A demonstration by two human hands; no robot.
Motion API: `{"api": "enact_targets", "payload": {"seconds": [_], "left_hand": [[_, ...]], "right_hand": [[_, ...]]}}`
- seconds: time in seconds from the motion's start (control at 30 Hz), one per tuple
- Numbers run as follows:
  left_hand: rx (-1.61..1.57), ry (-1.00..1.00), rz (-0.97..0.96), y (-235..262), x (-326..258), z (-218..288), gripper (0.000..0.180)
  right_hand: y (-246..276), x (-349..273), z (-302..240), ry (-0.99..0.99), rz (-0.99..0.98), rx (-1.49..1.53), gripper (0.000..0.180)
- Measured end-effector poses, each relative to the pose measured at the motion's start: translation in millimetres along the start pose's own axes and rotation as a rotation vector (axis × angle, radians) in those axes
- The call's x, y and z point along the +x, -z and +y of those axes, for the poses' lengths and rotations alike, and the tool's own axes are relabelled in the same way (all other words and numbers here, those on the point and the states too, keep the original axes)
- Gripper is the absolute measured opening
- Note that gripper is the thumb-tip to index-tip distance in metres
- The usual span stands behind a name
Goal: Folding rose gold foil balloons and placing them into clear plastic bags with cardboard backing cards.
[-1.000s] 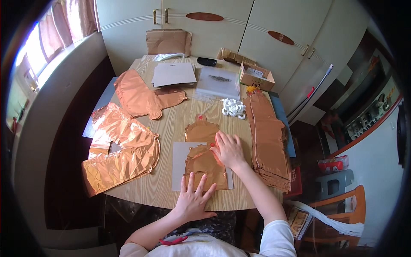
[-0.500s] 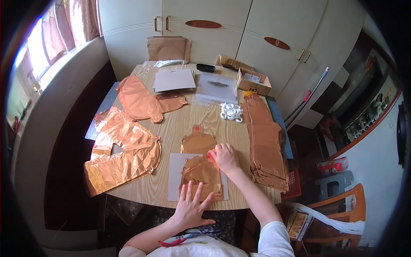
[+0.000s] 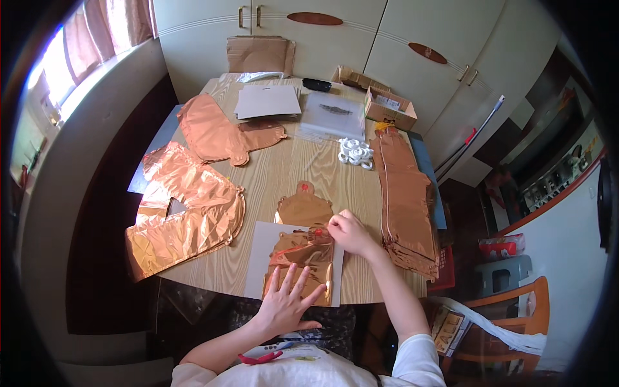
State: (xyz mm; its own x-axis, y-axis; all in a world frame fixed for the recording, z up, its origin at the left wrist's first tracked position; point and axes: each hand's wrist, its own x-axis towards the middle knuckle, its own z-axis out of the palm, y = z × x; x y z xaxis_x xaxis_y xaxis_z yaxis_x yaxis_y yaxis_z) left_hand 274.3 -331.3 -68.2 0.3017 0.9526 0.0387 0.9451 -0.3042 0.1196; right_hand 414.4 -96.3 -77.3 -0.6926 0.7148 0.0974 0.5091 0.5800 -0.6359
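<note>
Two hands: both on one copper foil balloon at the near edge of the wooden table.
Left hand: flat, fingers spread, palm down, pressing the near end of the foil balloon and the white card sheet under it; grips nothing.
Right hand: fingers curled, tips pinched at the upper right of the foil balloon, beside a small red spot; whether it pinches foil or only presses, cannot tell.
Foil balloon: lies crinkled on the white card sheet, right in front of the person, near table edge.
Second balloon: same copper colour, flat, just beyond the first, its tab pointing away from the person, its near edge touching or overlapped by the first.
Right stack: long pile of flat copper balloons along the right table edge, just beside the right hand.
Left pile: big crumpled copper foil pieces, well apart from the left hand.
Far left piece: another copper foil shape, flat, further up the table.
White rings: small cluster, mid-table, near top of right stack.
Paper stack: grey-white sheets, far side.
Clear bags: flat plastic pile beside the paper stack.
Open carton: small cardboard box, far right corner.
Wooden chair: on the floor at the person's right.
</note>
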Motion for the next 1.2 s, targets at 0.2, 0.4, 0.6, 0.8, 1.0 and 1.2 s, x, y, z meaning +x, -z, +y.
{"api": "enact_targets", "payload": {"seconds": [0.2, 0.4, 0.6, 0.8, 1.0, 1.2], "left_hand": [[-0.002, -0.006, -0.010, 3, 5, -3, 0.091], [-0.017, -0.023, -0.008, 5, 8, -4, 0.094], [-0.021, -0.032, -0.003, 2, 6, -6, 0.095], [-0.010, -0.036, -0.009, 3, 7, -5, 0.095], [0.012, -0.029, -0.032, 3, 7, -5, 0.094], [0.026, -0.038, -0.022, 5, 8, -5, 0.095]], "right_hand": [[21, 1, 6, -0.198, -0.241, 0.442, 0.020], [66, 15, 59, -0.209, 0.284, 0.424, 0.021], [126, 2, 94, -0.345, 0.513, 0.039, 0.023], [84, -14, 117, -0.216, 0.507, -0.626, 0.031], [-1, 26, -13, 0.007, 0.083, -0.027, 0.017], [-54, 67, -63, -0.077, -0.171, -0.184, 0.025]]}}
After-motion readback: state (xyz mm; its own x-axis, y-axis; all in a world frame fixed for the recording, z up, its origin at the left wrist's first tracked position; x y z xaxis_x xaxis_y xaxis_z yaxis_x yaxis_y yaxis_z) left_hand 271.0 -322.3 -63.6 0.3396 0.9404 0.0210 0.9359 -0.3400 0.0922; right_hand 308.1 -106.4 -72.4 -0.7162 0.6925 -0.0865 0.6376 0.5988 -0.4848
